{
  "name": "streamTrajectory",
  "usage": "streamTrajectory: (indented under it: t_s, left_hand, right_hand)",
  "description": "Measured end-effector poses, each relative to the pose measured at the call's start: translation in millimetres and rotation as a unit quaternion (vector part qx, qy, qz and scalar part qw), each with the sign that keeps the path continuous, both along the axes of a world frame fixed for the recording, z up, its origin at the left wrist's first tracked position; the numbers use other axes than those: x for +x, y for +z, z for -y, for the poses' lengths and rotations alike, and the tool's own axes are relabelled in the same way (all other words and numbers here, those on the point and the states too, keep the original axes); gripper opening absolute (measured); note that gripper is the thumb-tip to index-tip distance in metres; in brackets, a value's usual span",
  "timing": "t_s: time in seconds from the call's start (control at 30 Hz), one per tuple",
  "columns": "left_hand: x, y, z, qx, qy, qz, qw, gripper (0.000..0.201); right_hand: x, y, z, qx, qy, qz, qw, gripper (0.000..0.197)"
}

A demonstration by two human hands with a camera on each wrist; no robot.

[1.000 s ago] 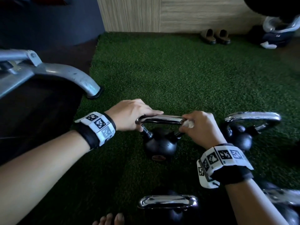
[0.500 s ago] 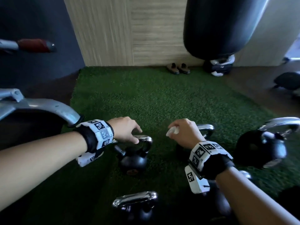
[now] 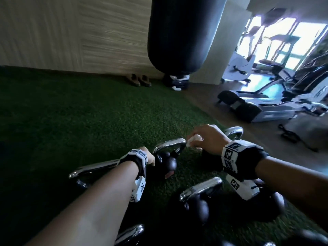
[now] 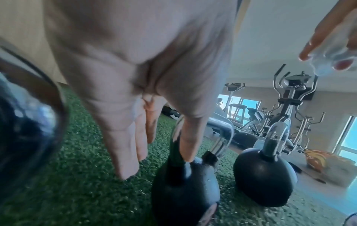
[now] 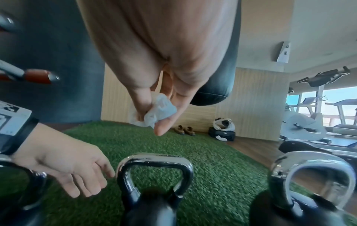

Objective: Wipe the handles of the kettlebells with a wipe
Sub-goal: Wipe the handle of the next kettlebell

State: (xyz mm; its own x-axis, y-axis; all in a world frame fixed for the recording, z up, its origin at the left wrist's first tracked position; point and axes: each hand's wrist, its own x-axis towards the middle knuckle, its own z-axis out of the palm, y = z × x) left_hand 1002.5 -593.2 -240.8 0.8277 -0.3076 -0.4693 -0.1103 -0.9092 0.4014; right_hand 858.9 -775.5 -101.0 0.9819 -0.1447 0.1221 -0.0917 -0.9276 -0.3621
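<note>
Right hand [image 5: 170,64]: fingers and thumb pinch a crumpled white wipe [image 5: 160,112], held in the air just above the chrome handles and touching none of them.
Left hand [image 5: 63,166]: fingers straight and relaxed, holding nothing; in the right wrist view the fingertips hang just beside the left corner of the nearest chrome handle [image 5: 154,159], and whether they touch it cannot be told.
Wipe: bunched into a small wad, its loose end sticking out below the right thumb; in the head view it sits close to the right end of that same handle.
Middle kettlebell [image 3: 167,162]: black ball, rectangular chrome handle, upright on the turf between the two hands.
Far kettlebell [image 4: 264,172]: black, with a rounder chrome loop, standing just to the right of the middle one, partly behind the right hand in the head view.
Near kettlebells: one [image 3: 197,205] stands under the right forearm, another [image 3: 92,168] lies behind the left forearm, a further handle [image 3: 131,233] shows at the bottom edge.
Turf [image 3: 88,121]: green artificial grass under all the kettlebells, ending at wood flooring on the right.
Background: a black punching bag [image 3: 182,32] hangs over the far edge of the turf; a pair of brown shoes [image 3: 138,80] sits by the pale wall; treadmills [image 3: 257,107] and other machines stand before bright windows.
</note>
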Motion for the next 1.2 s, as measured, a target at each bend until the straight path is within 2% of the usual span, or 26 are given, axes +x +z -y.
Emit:
streamTrajectory:
  t_s: [0.13,0.2,0.3,0.4,0.5,0.57,0.63,0.7,0.73,0.8,0.83,0.9,0.93,1.07,1.13,1.2]
  left_hand:
    - [-4,10,18,-0.034,-0.007,-0.028,0.999,0.066]
    - [-4,8,23,-0.015,-0.011,-0.033,0.999,0.079]
    - [-5,-5,27,0.010,0.007,-0.051,0.999,0.071]
    - [-15,-20,29,0.024,0.028,-0.039,0.999,0.076]
    - [-29,-34,27,0.016,0.048,-0.017,0.999,0.074]
    - [-33,-53,25,-0.024,0.099,-0.026,0.994,0.090]
    - [-34,-74,26,-0.105,0.162,-0.050,0.980,0.101]
    - [-37,-93,24,-0.212,0.219,-0.088,0.948,0.111]
    - [-37,-102,23,-0.259,0.235,-0.104,0.931,0.123]
    - [-33,-116,22,-0.324,0.251,-0.106,0.906,0.139]
    - [-31,-119,21,-0.346,0.254,-0.104,0.897,0.131]
    - [-25,-124,24,-0.373,0.253,-0.095,0.888,0.102]
    - [-21,-126,27,-0.369,0.243,-0.083,0.893,0.097]
    - [-18,-126,34,-0.283,0.198,-0.004,0.938,0.108]
    - [-18,-124,32,-0.235,0.181,0.029,0.954,0.098]
    - [-20,-123,32,-0.200,0.175,0.054,0.963,0.107]
  right_hand:
    - [-5,9,8,-0.034,-0.009,0.032,0.999,0.016]
    - [-6,14,14,-0.031,-0.020,0.058,0.998,0.021]
    - [-4,22,27,-0.018,-0.028,0.050,0.998,0.013]
    - [1,15,45,-0.010,-0.022,0.053,0.998,0.009]
    - [5,-2,64,0.079,-0.017,0.072,0.994,0.010]
    - [7,-14,76,0.103,0.010,0.065,0.993,0.015]
    - [12,-26,89,0.103,0.044,0.052,0.992,0.019]
    - [20,-39,101,0.118,0.069,0.039,0.990,0.021]
    - [24,-45,107,0.134,0.072,0.035,0.988,0.021]
    - [35,-57,113,0.153,0.075,0.029,0.985,0.020]
    - [40,-62,114,0.172,0.079,0.024,0.982,0.020]
    - [52,-72,114,0.228,0.086,0.016,0.970,0.018]
    - [57,-76,114,0.242,0.091,0.017,0.966,0.017]
    - [81,-90,114,0.220,0.114,0.032,0.968,0.038]
    - [94,-97,112,0.206,0.125,0.042,0.970,0.039]
    - [104,-104,106,0.199,0.134,0.054,0.969,0.033]
